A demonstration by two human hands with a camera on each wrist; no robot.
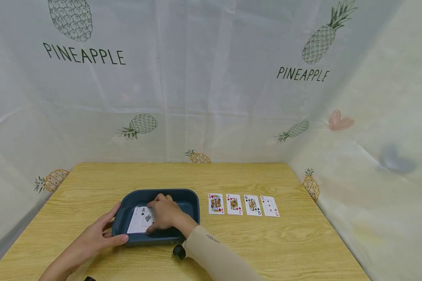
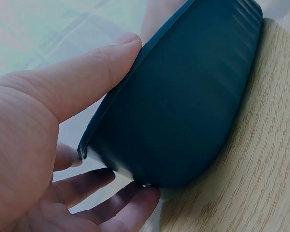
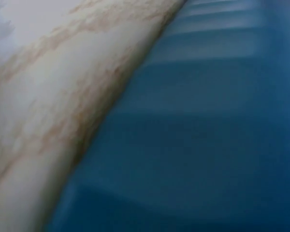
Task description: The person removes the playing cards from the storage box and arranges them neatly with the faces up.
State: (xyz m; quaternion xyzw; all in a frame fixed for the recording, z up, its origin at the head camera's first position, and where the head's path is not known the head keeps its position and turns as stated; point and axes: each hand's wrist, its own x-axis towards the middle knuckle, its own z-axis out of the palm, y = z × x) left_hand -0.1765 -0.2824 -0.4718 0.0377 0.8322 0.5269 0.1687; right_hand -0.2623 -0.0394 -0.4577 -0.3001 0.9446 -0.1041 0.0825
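A dark blue tray with raised walls sits on the table. My left hand grips its left end, the thumb on the near rim and the other fingers around the corner; the left wrist view shows the thumb along the rim of the tray. Inside the tray, an ace of spades lies face up at the left. My right hand reaches in over its right part, bent fingers near the far edge and thumb near the close edge. The right wrist view shows only the tray's outer wall and the table.
Right of the tray lies a row of face-up cards: a king of hearts, a jack of hearts, a queen of spades and a diamond card. Pineapple-print curtains enclose the wooden table at the back and sides.
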